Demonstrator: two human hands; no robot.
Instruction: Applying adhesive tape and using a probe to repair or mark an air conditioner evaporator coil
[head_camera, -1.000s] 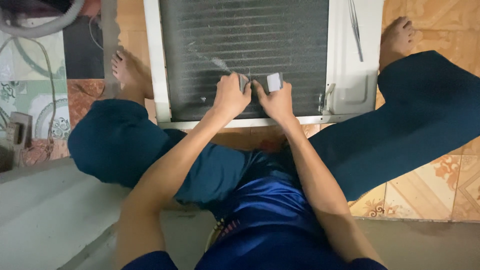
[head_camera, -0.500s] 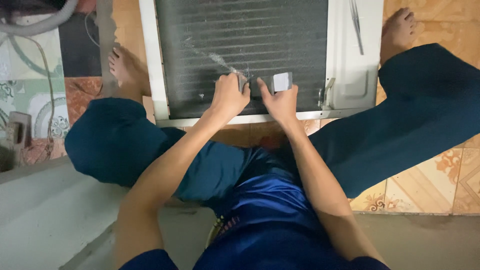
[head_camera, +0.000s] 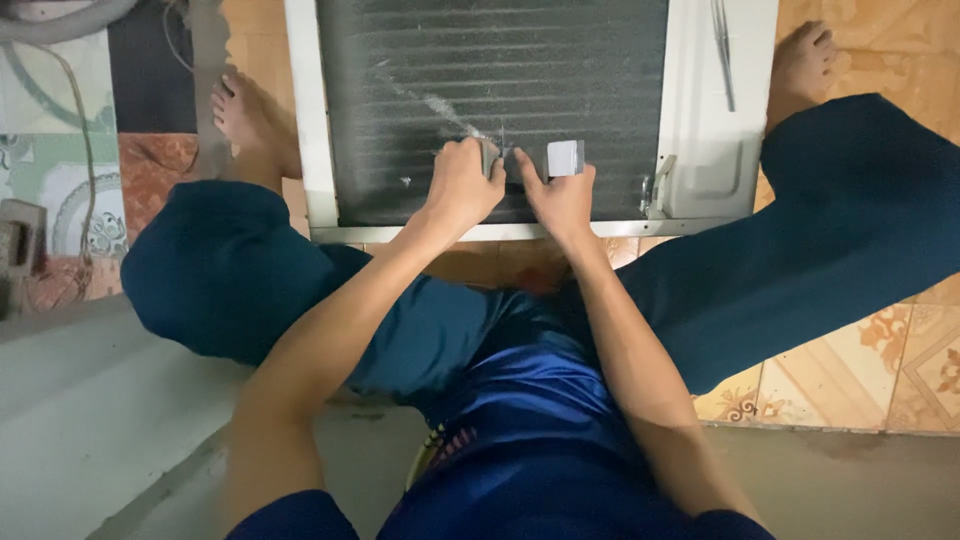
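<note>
The finned coil (head_camera: 490, 90) in its white frame (head_camera: 305, 120) is lying flat on the patterned tile floor (head_camera: 850, 370) between my outstretched legs, a grey concrete step (head_camera: 90, 420) sitting at my left. Its dark fins are running side to side, its long axis crossing my view. I'm seeing my left hand (head_camera: 460, 185) curling closed around a small grey tool (head_camera: 489, 157) pressed to the fins, and my right hand (head_camera: 560, 195) pinching a small pale block (head_camera: 564, 158) just beside it.

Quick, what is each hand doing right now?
Left hand: closed around a small grey tool on the dark fin grille.
Right hand: closed, holding a small grey block.
</note>
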